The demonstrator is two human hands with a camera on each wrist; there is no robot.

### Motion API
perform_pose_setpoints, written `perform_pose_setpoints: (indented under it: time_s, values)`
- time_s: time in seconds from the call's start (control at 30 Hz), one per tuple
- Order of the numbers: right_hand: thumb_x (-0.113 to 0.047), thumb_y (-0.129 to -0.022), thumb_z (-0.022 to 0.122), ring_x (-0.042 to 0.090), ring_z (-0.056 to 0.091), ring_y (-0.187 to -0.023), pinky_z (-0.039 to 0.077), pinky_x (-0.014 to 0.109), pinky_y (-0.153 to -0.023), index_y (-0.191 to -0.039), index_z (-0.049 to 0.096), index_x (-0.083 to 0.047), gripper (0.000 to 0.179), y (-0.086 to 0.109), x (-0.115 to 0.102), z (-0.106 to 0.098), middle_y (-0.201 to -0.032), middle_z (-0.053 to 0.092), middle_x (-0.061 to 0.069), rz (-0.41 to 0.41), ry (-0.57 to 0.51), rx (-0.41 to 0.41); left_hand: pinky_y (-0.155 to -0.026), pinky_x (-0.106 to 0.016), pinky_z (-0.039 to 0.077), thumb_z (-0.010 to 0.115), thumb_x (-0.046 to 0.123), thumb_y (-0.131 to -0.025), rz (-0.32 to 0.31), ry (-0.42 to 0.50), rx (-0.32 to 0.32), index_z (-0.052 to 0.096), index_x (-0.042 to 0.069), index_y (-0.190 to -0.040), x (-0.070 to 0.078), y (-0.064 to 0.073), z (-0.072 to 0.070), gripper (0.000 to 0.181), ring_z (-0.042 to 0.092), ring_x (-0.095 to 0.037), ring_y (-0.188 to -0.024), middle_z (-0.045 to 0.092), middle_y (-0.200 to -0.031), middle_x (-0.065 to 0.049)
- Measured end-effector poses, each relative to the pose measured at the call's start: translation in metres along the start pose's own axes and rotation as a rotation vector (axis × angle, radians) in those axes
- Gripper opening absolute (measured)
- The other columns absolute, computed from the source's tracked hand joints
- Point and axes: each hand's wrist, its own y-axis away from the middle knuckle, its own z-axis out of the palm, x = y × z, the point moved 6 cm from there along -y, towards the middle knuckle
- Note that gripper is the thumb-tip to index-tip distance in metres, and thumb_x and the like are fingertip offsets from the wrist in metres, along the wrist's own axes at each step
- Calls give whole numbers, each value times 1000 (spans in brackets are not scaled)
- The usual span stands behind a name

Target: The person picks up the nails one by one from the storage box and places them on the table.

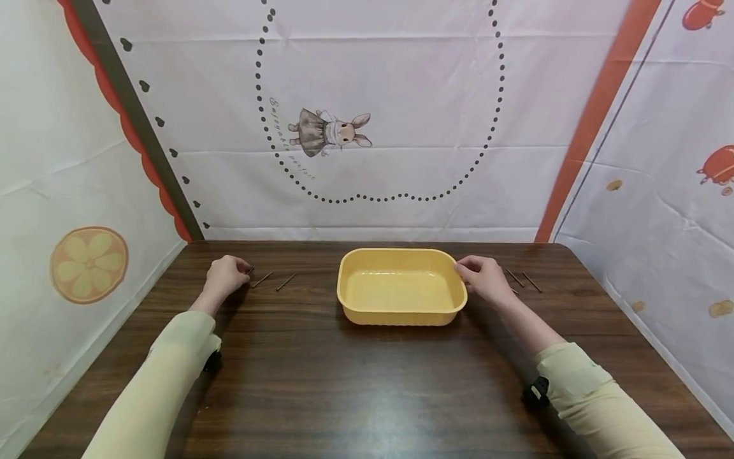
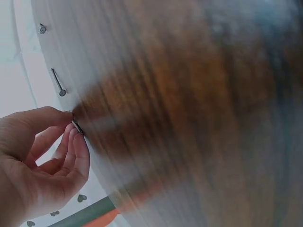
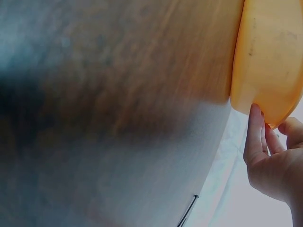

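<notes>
At the table's left side my left hand (image 1: 227,275) pinches a nail (image 2: 77,126) between thumb and fingertips, close over the tabletop. Just right of that hand lie two more nails, a nearer one (image 1: 262,279) and a farther one (image 1: 285,282). A yellow plastic basin (image 1: 402,317) with rounded corners stands upright near the back middle, and nothing shows inside it. My right hand (image 1: 483,276) grips its right end, the thumb at the rim and the fingers (image 3: 254,130) against the outer wall.
Several nails (image 1: 532,282) lie on the dark wood table (image 1: 367,382) right of my right hand, one partly hidden by it. Printed white cloth (image 1: 401,95) hangs behind the table and along both sides.
</notes>
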Motion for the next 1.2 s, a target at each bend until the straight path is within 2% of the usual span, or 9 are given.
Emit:
perform_pose_setpoints:
  time_s: [0.27, 0.57, 0.73, 0.9, 1.03, 1.13, 1.2]
  values:
    - [-25, -101, 55, 9, 66, -79, 65, 31, -71, -117, 66, 0, 32, -2, 2, 1, -108, 68, 20, -7, -2, 5, -81, -55, 52, 63, 10, -87, -17, -19, -54, 66, -7, -117, 0, 0, 0, 34, 61, -45, -103, 67, -110, -28]
    - [-26, -102, 54, 11, 67, -82, 65, 33, -74, -120, 65, 1, 34, -2, -1, 2, -111, 67, 23, -15, 12, -4, -89, -58, 52, 60, 8, -89, 7, -84, -177, 58, -11, -126, 3, -5, 2, 41, 57, -50, -111, 61, -122, -33]
    - [-26, -102, 54, 11, 69, -79, 65, 33, -72, -120, 66, -1, 34, -3, 1, 5, -110, 68, 22, -12, 24, -1, -93, -62, 50, 57, 10, -91, 30, -121, -212, 53, -13, -129, 5, -4, 2, 45, 53, -54, -116, 56, -128, -37]
    - [-27, -102, 53, 10, 70, -79, 65, 34, -74, -121, 65, 1, 36, -5, 2, 5, -111, 68, 23, 0, 19, -20, -97, -64, 48, 52, 19, -95, 43, -153, -224, 47, -11, -137, 24, -2, -1, 52, 50, -53, -122, 51, -136, -36]
    - [-27, -103, 52, 11, 69, -80, 65, 35, -75, -124, 63, 2, 37, -6, 1, 4, -112, 67, 23, 19, 29, -30, -107, -68, 39, 51, 26, -99, 67, -176, -223, 38, -8, -146, 46, -5, -2, 59, 37, -54, -135, 42, -145, -36]
    - [-29, -102, 53, 16, 69, -84, 65, 36, -76, -126, 61, 1, 39, -7, -1, 3, -115, 65, 23, 34, 35, -28, -113, -69, 33, 50, 31, -101, 91, -182, -218, 35, -4, -150, 64, -7, -3, 62, 30, -55, -139, 38, -150, -34]
    - [-31, -101, 55, 23, 69, -91, 64, 39, -79, -128, 59, 1, 42, -7, -3, 3, -120, 63, 24, 30, 50, -17, -114, -69, 31, 49, 32, -101, 101, -179, -215, 33, -2, -151, 75, -8, -5, 62, 29, -54, -140, 37, -151, -32]
